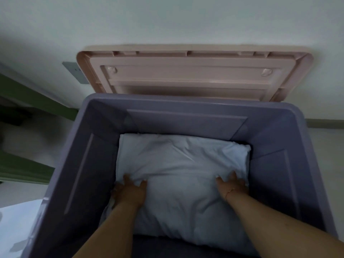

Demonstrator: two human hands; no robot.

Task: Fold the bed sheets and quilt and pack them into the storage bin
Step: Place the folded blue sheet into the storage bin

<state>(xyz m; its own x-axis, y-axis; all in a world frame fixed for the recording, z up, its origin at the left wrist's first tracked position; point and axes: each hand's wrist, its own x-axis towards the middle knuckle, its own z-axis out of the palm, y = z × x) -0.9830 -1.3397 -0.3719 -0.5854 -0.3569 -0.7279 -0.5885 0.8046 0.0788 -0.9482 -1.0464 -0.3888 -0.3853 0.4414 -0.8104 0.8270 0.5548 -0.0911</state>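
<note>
A deep purple storage bin (pixel 186 106) fills the view, seen from above. Folded white bedding (pixel 182 164) lies flat on its bottom, puffy and creased. Both my arms reach down into the bin. My left hand (pixel 130 190) presses on the bedding near its left edge, fingertips sunk into the fabric. My right hand (pixel 229 185) presses on the right side of the bedding, fingers spread and pushed into the cloth. The fingertips of both hands are partly hidden in folds.
The bin's pink lid (pixel 193 75) leans upright against the white wall (pixel 167 21) behind the bin. A grey wall plate (pixel 74 71) sits left of the lid. Green trim (pixel 28 94) and a white surface (pixel 16 224) lie at the left.
</note>
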